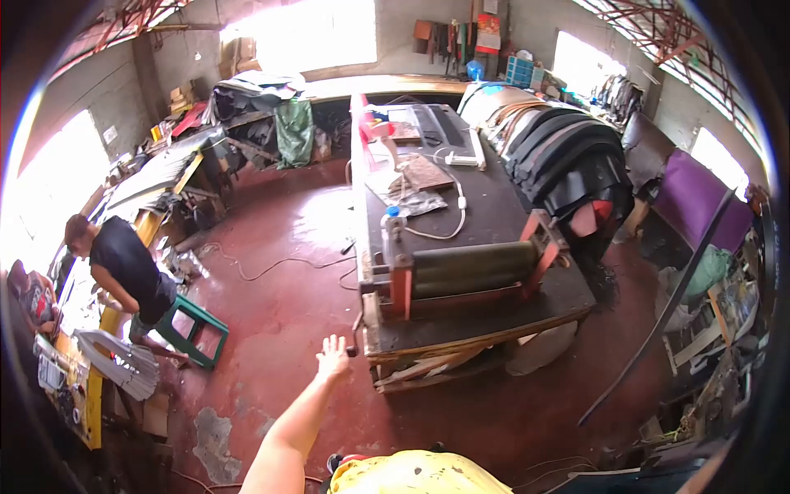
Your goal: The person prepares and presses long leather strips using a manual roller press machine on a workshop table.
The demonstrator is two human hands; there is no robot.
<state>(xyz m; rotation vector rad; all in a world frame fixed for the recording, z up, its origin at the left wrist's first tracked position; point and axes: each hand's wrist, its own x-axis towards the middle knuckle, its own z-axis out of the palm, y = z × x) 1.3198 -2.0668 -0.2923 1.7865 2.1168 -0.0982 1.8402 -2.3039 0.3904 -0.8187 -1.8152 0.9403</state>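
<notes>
My left hand [333, 359] is stretched forward over the red floor, its fingers spread and nothing in them. Right beside the fingers is a small dark knob [352, 351] at the near left corner of a heavy worktable [485, 329]. Bolted across the near end of that table is a roller press [473, 269], a dark cylinder between orange-red metal stands. A blue cap [392, 212] tops its left stand. My right hand is out of the picture.
Leather sheets [568, 152] are piled along the table's right side. At the left bench, a person [127, 267] in a dark shirt leans by a green stool [193, 329], with another person [34, 300] beyond. A cable [284, 262] crosses the floor. A long dark strip [658, 321] slants at right.
</notes>
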